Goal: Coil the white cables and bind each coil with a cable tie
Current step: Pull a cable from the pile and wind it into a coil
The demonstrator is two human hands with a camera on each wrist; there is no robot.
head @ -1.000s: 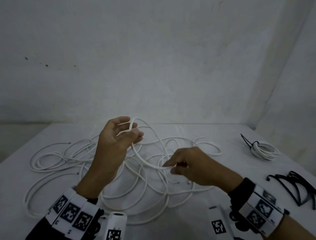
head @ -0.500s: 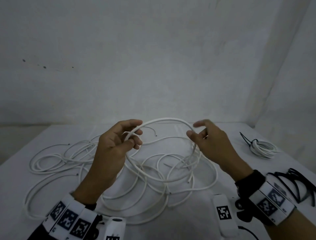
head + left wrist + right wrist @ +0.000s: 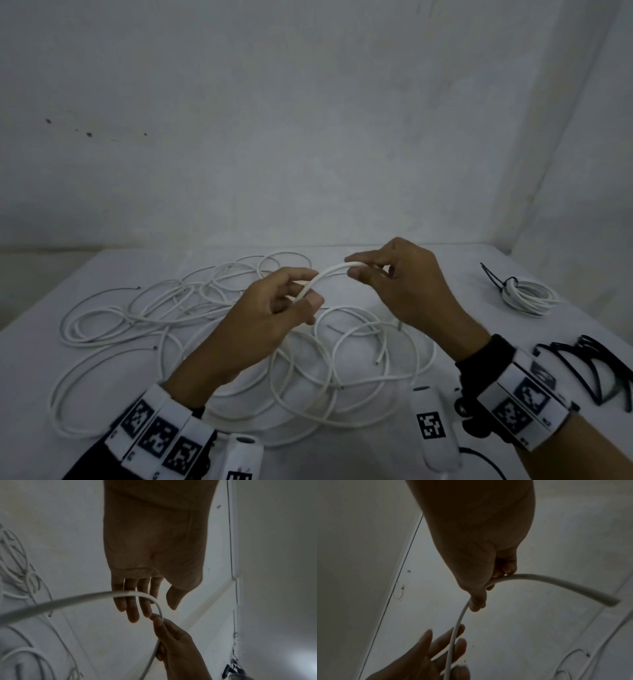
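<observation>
Right grip: our right hand (image 3: 407, 284) pinches the white cable (image 3: 329, 272) between thumb and fingertips, held up above the surface (image 3: 41, 346), likely to feed the next loop across.
Left grip: our left hand (image 3: 270, 315) has its fingers curled loosely round the same strand. The left wrist view shows the cable (image 3: 133, 593) lying across nearly straight fingers, so we cannot tell how firmly they close on it.
Why held so: a short arc of cable spans the two hands. We judge the left hand acts as the former for the coil while the right lays cable into it.
Loose cables: the rest of the white cables (image 3: 137, 315) sprawl in tangled loops over the surface, under and left of the hands, several cut ends showing.
Done coil: one bound coil (image 3: 527, 296) sits far right, a black tie round it, well apart from the tangle.
Cable ties: spare black cable ties (image 3: 589, 370) lie near the right edge, beside the right wrist, presumably kept within reach.
Hard to make out: which loose strand the held cable belongs to. Any loops already gathered in the left palm are hidden behind the hand, and both wrist views are dim.
</observation>
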